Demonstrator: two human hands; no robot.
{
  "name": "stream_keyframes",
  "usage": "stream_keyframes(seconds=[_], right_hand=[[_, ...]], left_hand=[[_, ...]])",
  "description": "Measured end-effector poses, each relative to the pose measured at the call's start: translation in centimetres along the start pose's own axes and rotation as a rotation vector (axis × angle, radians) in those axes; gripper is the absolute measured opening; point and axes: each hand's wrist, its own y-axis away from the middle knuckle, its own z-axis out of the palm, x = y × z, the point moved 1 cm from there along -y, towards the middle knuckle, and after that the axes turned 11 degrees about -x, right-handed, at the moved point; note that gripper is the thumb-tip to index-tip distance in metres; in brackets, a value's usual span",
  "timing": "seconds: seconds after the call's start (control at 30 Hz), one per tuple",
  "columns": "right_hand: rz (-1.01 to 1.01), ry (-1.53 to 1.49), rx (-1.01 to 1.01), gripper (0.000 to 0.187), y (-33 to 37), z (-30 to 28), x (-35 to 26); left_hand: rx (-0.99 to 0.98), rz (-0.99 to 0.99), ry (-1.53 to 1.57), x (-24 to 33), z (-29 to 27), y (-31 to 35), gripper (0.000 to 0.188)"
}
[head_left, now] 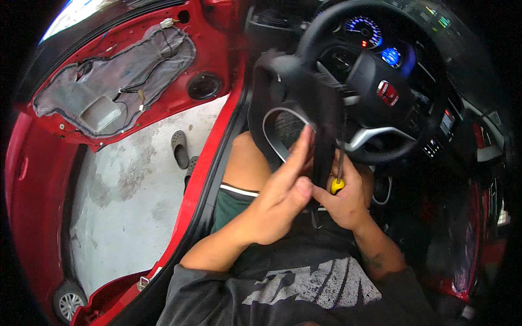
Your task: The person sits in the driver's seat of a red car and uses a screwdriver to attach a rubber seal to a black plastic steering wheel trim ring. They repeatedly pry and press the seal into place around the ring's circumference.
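Note:
A large black plastic trim panel (329, 117) with a silver-edged round opening stands upright above my lap, in front of the steering wheel. It is partly blurred. My left hand (277, 204) lies along the panel beside the opening, fingers stretched upward and thumb apart. In my right hand (348, 201) is a screwdriver (337, 186) with a yellow handle, its thin shaft pointing up along the panel. The right fingers are also close against the panel's lower part; whether they grip it is hidden.
The steering wheel (375, 81) and lit gauges are just beyond the panel. At left the red car door (217, 32) stands open, its inner side bare, with a plastic sheet (147, 65), loose wires and a speaker (204, 86). Grey clogs (179, 149) lie on the concrete floor (119, 217).

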Motion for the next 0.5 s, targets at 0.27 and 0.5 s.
stream_keyframes(seconds=[0.27,0.5], right_hand=[[0.089,-0.467,-0.043,0.103,5.3,-6.5,0.1],[0.126,-0.596,-0.045,0.096,7.7,-6.9,0.3]], left_hand=[[0.66,0.046,-0.384,-0.1,-5.9,1.4,0.043],[0.329,-0.157,0.158,-1.6,-3.7,1.3,0.037]])
